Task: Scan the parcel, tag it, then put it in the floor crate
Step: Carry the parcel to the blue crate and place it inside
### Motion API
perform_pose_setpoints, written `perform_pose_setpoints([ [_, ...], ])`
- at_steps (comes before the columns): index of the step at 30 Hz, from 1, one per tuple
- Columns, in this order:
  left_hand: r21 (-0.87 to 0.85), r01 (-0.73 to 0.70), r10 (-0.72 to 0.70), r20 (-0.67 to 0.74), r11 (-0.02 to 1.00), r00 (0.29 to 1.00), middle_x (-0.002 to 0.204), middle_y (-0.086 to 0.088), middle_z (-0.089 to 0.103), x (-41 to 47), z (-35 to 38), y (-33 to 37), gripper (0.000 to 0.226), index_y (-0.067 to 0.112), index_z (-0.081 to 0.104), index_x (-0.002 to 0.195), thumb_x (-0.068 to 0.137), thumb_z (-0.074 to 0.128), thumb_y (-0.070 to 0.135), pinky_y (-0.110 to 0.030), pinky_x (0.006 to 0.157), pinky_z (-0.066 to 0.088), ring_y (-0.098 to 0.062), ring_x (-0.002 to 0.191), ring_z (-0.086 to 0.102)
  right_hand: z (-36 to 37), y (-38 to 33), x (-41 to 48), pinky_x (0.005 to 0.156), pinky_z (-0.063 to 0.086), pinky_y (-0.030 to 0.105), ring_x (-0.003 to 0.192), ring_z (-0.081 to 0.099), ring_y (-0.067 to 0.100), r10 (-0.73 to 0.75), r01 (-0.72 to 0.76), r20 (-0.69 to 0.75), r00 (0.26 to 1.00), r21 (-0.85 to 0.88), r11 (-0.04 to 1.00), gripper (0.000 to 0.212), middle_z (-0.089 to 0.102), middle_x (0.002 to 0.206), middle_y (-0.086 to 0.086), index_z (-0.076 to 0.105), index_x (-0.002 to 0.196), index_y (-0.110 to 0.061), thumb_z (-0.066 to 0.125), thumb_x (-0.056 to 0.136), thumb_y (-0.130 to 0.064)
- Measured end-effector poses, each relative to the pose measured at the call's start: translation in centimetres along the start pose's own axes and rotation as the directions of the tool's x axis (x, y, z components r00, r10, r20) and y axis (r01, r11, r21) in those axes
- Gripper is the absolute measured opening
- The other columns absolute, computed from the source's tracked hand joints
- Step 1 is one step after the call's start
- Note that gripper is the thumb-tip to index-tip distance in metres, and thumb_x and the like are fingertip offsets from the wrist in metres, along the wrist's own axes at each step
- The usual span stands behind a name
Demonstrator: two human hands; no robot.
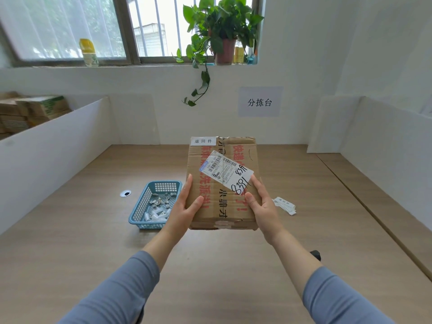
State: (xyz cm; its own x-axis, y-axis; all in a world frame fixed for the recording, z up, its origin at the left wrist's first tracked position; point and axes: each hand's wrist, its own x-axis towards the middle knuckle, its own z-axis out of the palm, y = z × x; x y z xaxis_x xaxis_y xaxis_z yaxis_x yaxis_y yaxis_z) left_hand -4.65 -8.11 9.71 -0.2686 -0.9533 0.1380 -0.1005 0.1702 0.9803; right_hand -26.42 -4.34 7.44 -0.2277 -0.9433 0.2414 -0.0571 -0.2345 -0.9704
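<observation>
Both hands gripped the parcel [223,183] above the bench [233,265]: left hand [187,206] and right hand [263,204] clasping its near corners; the stiff, taped cardboard looked light, best held by opposite side edges

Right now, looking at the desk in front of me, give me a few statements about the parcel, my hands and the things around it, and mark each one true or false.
1. Both hands grip the parcel, left hand and right hand on opposite sides. True.
2. The blue basket sits to the right of the parcel. False: it is to the left.
3. A small white tag is stuck at the parcel's far left corner. True.
4. The basket is empty. False: it holds small scraps of paper.
5. The potted plant stands on the desk. False: it stands on the windowsill.
</observation>
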Motion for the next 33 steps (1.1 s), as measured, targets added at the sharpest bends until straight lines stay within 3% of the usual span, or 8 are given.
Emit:
perform_pose_setpoints([
  [2,-0.001,0.002,-0.002,-0.002,1.000,1.000,0.149,0.009,0.035,-0.1,0.0,0.0,0.067,0.043,0.018,0.148,0.095,0.054,0.024,-0.016,0.090,0.047,-0.012,0.128,0.045,0.1,0.0,0.1,0.115,0.033,0.047,0.146,0.024,0.011,0.011,-0.011,0.004,1.000,-0.003,1.000,0.050,0.023,0.158,-0.012,0.042,0.133,-0.055,0.057,0.088,-0.040],
  [8,-0.012,0.020,-0.021,-0.012,1.000,1.000,0.143,0.011,0.037,-0.5,-0.1,-0.2,0.067,0.042,0.017,0.149,0.096,0.053,0.023,-0.008,0.077,0.052,-0.008,0.121,0.048,0.3,0.1,0.1,0.114,0.035,0.046,0.146,0.025,0.012,0.011,-0.011,0.027,1.000,0.014,1.000,0.049,0.023,0.158,-0.012,0.042,0.134,-0.054,0.057,0.090,-0.038],
  [14,-0.028,0.019,-0.022,-0.075,0.999,0.997,0.140,0.015,0.039,-1.2,-0.7,-0.5,0.066,0.046,0.020,0.146,0.095,0.055,0.021,-0.012,0.085,0.050,-0.002,0.120,0.049,1.0,0.6,0.6,0.115,0.034,0.044,0.144,0.027,0.009,0.005,-0.006,0.072,0.997,0.018,1.000,0.050,0.022,0.158,-0.012,0.043,0.135,-0.052,0.059,0.091,-0.035],
  [20,-0.009,0.019,-0.020,-0.179,1.000,0.984,0.132,0.018,0.040,-3.0,-2.0,-0.4,0.067,0.040,0.019,0.148,0.095,0.053,0.018,-0.007,0.080,0.050,0.003,0.114,0.049,3.0,1.1,1.1,0.113,0.036,0.046,0.146,0.024,0.010,-0.010,-0.003,0.178,0.984,0.074,0.997,0.051,0.019,0.159,-0.016,0.043,0.137,-0.049,0.058,0.092,-0.030],
  [24,0.007,0.034,-0.031,-0.257,0.999,0.966,0.143,0.013,0.039,-4.6,-4.0,-0.6,0.066,0.044,0.020,0.147,0.095,0.054,0.020,-0.004,0.080,0.048,0.000,0.122,0.048,5.5,1.4,1.3,0.114,0.035,0.046,0.144,0.026,0.008,-0.028,0.007,0.242,0.970,0.084,0.996,0.053,0.023,0.156,-0.018,0.043,0.138,-0.046,0.059,0.089,-0.034],
  [27,0.008,0.042,-0.038,-0.306,0.999,0.951,0.142,0.016,0.040,-6.1,-5.5,-0.5,0.067,0.041,0.019,0.149,0.096,0.053,0.018,-0.003,0.082,0.047,0.010,0.118,0.047,7.6,1.3,1.2,0.113,0.036,0.045,0.142,0.030,0.007,-0.035,-0.002,0.301,0.953,0.119,0.993,0.052,0.026,0.154,-0.018,0.043,0.140,-0.042,0.058,0.092,-0.027],
  [31,0.021,0.048,-0.036,-0.388,0.999,0.921,0.127,0.035,0.039,-8.4,-8.0,-0.4,0.067,0.036,0.018,0.150,0.096,0.052,0.015,0.002,0.079,0.043,0.029,0.104,0.047,11.0,1.4,1.0,0.111,0.039,0.048,0.142,0.034,0.015,-0.025,-0.025,0.400,0.916,0.121,0.992,0.056,0.029,0.155,-0.010,0.043,0.136,-0.051,0.061,0.084,-0.040],
  [33,0.016,0.058,-0.046,-0.431,0.998,0.901,0.125,0.036,0.041,-9.6,-9.5,-0.4,0.068,0.036,0.018,0.150,0.095,0.053,0.016,0.001,0.080,0.043,0.029,0.103,0.048,13.1,1.4,0.7,0.111,0.037,0.050,0.143,0.032,0.016,-0.026,-0.027,0.440,0.897,0.115,0.993,0.057,0.030,0.155,-0.009,0.042,0.136,-0.052,0.062,0.083,-0.044],
])
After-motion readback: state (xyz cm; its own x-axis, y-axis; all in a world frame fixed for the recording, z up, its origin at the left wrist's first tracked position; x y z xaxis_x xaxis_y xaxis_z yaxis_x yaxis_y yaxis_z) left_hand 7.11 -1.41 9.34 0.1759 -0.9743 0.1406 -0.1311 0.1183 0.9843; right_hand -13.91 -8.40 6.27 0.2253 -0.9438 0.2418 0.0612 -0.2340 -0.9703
